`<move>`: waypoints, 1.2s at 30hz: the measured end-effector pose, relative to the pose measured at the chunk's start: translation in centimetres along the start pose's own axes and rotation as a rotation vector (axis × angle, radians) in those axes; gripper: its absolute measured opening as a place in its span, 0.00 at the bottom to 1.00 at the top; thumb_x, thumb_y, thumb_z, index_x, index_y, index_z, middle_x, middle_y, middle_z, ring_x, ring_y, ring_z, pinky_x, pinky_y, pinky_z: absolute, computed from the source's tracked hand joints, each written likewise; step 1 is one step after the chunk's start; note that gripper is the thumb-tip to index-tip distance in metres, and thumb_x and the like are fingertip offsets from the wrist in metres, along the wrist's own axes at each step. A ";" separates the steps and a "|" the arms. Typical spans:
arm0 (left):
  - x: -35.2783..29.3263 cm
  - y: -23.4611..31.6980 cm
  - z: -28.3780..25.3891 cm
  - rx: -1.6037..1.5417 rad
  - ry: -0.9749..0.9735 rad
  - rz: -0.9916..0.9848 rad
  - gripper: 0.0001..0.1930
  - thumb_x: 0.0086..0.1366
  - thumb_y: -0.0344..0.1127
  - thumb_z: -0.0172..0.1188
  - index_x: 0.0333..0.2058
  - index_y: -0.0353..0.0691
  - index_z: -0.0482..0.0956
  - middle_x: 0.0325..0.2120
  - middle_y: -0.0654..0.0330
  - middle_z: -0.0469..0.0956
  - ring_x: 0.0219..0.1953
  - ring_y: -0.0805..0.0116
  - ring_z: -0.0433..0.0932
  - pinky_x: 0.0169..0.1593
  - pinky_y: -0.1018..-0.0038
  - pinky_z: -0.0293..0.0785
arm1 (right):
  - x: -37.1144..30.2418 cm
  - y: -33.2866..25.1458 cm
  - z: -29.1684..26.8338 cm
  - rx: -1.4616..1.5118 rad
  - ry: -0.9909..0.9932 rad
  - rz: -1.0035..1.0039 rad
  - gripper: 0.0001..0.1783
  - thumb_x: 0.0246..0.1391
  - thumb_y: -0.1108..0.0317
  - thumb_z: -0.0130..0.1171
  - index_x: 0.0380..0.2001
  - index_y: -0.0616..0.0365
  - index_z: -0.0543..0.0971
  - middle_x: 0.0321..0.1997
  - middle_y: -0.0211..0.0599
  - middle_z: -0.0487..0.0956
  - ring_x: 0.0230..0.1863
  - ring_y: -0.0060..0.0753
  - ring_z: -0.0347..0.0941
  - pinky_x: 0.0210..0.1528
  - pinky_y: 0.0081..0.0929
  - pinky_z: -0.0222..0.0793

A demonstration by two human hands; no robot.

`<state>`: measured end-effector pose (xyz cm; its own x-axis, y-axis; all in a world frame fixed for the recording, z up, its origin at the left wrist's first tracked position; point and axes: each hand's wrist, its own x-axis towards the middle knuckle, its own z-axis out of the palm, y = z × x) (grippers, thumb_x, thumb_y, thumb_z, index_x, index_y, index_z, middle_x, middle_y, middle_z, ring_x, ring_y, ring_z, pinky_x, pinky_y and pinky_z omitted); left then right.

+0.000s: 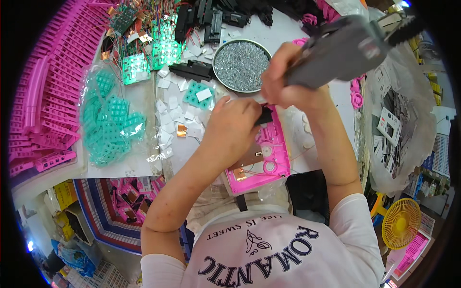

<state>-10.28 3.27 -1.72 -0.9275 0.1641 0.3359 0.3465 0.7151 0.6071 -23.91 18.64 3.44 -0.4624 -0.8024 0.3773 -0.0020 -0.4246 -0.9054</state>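
My right hand (288, 79) is wrapped round the grip of a grey cordless screwdriver (343, 53), held tilted over the far end of a pink plastic casing (283, 156). The tool's tip is hidden behind my fingers. On the casing's far left part my left hand (235, 122) lies with curled fingers, gripping it at a black plastic part (264, 116). A brown board (248, 159) and thin wires show inside the casing, which rests at the table's near edge. Just beyond my hands stands a round metal dish (242, 65) full of small screws.
Teal rubber keypads (113, 117) fill a clear bag at left, beside stacked pink casings (57, 72). Green circuit boards (137, 67) and black plastic parts (192, 70) lie at the back. White pads (168, 117) are scattered left of my hands. A yellow fan (401, 223) stands lower right.
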 end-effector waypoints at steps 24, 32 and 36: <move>-50.1 -11.8 -17.2 0.486 -0.467 -1.004 0.39 0.47 0.51 0.74 0.57 0.38 0.76 0.41 0.37 0.78 0.44 0.34 0.77 0.48 0.47 0.74 | -4.3 -0.8 -23.3 -1.393 0.040 0.249 0.22 0.50 0.71 0.64 0.51 0.54 0.82 0.51 0.34 0.82 0.47 0.35 0.74 0.57 0.29 0.69; -15.8 6.4 -11.7 0.058 -0.510 -0.338 0.22 0.54 0.35 0.72 0.46 0.36 0.79 0.42 0.48 0.80 0.44 0.48 0.80 0.47 0.59 0.77 | -4.5 1.3 -20.5 -1.458 0.282 0.225 0.20 0.58 0.58 0.65 0.53 0.48 0.83 0.46 0.35 0.84 0.48 0.40 0.75 0.53 0.36 0.72; -10.6 6.3 -8.6 -0.075 -0.444 -0.144 0.21 0.57 0.35 0.71 0.48 0.37 0.79 0.43 0.51 0.80 0.40 0.52 0.81 0.41 0.62 0.79 | -7.1 -0.4 -16.7 -0.931 0.636 0.280 0.17 0.64 0.58 0.61 0.49 0.58 0.83 0.35 0.30 0.82 0.35 0.25 0.75 0.40 0.24 0.72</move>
<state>2.95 0.19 4.79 -0.9315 0.3535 -0.0857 0.2042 0.7032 0.6810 -35.47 31.50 -2.08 -0.9111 -0.3520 0.2144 -0.3583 0.4193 -0.8342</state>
